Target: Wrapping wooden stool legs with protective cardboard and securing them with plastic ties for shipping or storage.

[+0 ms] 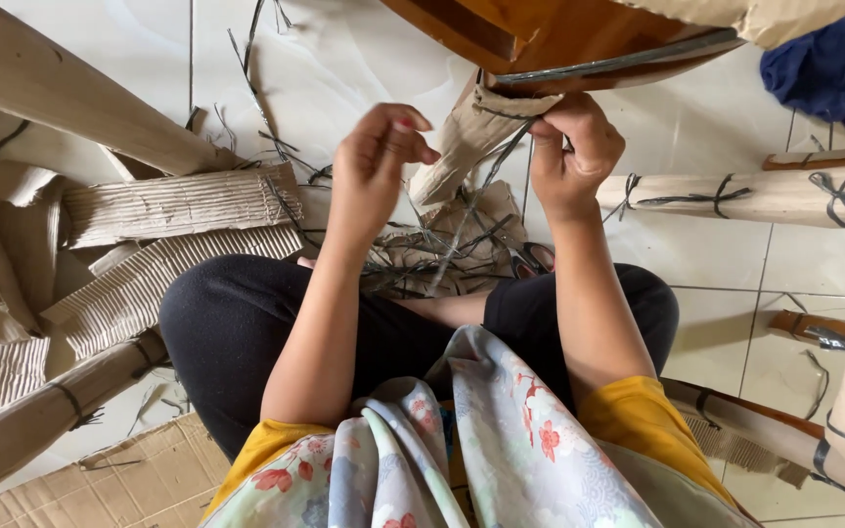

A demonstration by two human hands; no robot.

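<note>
Unwrapping cardboard and straps from a wooden furniture piece.

Nearest, the left hand (pixel 376 156) pinches its fingertips together, on what I cannot tell; the right hand (pixel 569 152) grips a dark strap (pixel 501 156) at the wrapping (pixel 462 142). Cut straps (pixel 432 256) and loose cardboard (pixel 173 203) lie beyond; the wooden frame (pixel 550 39) is part bare, and a wrapped leg (pixel 745 196) remains bound.

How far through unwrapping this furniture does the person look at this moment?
Partly through. Done: loose corrugated cardboard and cut straps lie on the floor. In hand: right hand grips a dark strap at the cardboard flap under the wooden piece; left hand hovers beside it. Left: a wrapped leg is strapped.
</note>
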